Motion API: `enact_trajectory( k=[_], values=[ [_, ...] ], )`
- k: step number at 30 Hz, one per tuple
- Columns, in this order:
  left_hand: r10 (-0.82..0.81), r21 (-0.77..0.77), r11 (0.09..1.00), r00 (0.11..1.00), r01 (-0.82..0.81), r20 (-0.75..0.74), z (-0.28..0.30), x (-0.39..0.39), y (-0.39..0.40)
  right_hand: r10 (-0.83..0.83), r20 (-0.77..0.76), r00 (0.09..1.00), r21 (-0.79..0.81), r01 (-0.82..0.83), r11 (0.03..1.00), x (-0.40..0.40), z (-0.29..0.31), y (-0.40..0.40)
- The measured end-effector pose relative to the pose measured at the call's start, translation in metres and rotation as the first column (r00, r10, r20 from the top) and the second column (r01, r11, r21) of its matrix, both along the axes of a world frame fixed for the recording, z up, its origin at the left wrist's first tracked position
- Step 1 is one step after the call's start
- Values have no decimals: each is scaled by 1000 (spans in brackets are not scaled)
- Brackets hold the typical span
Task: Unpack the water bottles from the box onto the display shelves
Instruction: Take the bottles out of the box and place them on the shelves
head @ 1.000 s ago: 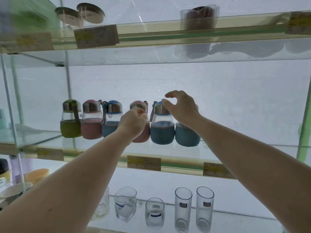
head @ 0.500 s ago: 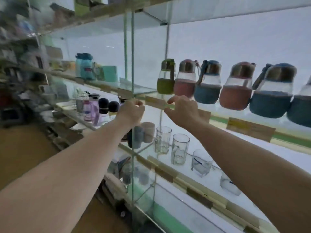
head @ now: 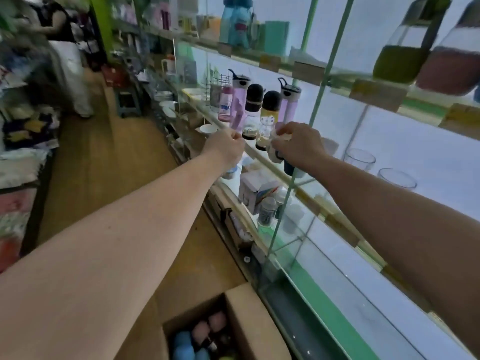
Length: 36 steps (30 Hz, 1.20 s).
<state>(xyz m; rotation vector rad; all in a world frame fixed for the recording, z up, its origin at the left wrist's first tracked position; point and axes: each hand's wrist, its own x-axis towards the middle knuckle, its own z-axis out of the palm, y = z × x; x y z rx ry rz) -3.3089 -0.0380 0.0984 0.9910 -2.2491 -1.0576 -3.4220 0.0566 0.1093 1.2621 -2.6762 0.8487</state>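
Both hands are empty, between placements. The left hand [head: 225,149] is curled into a loose fist holding nothing; the right hand [head: 298,145] hangs with fingers loosely bent, gripping nothing as far as can be seen. The cardboard box [head: 249,323] sits at 6 o'clock on the floor, with pink and blue bottles [head: 197,336] inside. Shelved bottles [head: 426,55] stand at 2 o'clock. Next, I judge: reach down and grip one bottle.

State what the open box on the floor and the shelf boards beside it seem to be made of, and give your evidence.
Box: probably corrugated cardboard, matt brown, with folded flaps. Shelf boards: likely glass, clear and glossy; goods on lower levels show through them.
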Motion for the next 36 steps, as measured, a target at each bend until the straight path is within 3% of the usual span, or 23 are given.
enact_trajectory(
  k=[6,11,18,26,36],
  values=[
    [98,116,987,987,-114,129,-79,19,-24,106,214,971,116,-133,984,21,-106,-39],
    [187,296,920,952,-257,244,-185,34,-30,169,355,920,281,-277,919,36,-220,-54],
    [242,454,784,882,-424,405,-351,53,-10,80,556,827,469,-391,792,51,-385,-26],
    [194,526,693,831,-492,522,-502,74,23,-28,619,785,623,-470,625,40,-538,16],
    [116,600,596,797,-534,593,-622,74,65,-104,632,768,693,-500,519,47,-664,36]
  ],
)
